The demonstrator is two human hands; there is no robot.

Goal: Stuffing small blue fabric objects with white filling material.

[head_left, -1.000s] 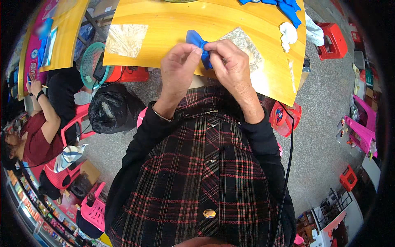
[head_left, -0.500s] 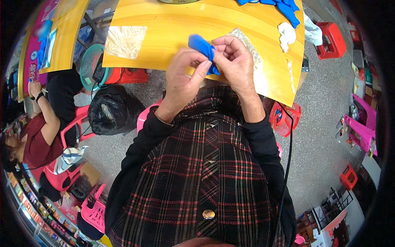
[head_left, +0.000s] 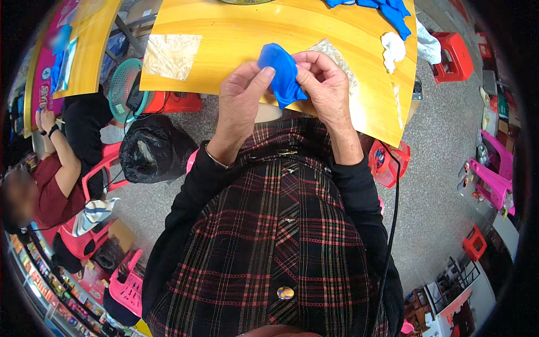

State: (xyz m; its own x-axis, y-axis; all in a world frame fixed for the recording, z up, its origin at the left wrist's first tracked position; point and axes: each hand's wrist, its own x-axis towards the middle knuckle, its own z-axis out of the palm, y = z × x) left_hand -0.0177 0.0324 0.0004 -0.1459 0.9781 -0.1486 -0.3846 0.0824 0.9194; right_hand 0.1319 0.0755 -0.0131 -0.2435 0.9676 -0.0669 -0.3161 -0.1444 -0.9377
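Note:
A small piece of shiny blue fabric [head_left: 282,78] hangs between my two hands, just over the near edge of the yellow table [head_left: 236,42]. My left hand [head_left: 240,98] pinches its left side between thumb and fingers. On the opposite side, my right hand [head_left: 327,84] grips it with thumb and forefinger, its other fingers curled. The fabric is spread fairly flat, with a pointed lower end. More blue fabric pieces [head_left: 393,14] lie in a heap at the table's far right.
Clear tape patches [head_left: 172,56] cover parts of the tabletop. White crumpled cloth [head_left: 393,50] lies by the right edge. A black bag [head_left: 154,150] and a green basket [head_left: 124,92] stand at left, near a seated person [head_left: 59,174]. Red stools [head_left: 452,56] stand right; a black cable [head_left: 396,208] hangs beside me.
The blue fabric has gone from folded and bunched to opened out between my hands. My left hand has shifted slightly left, away from my right.

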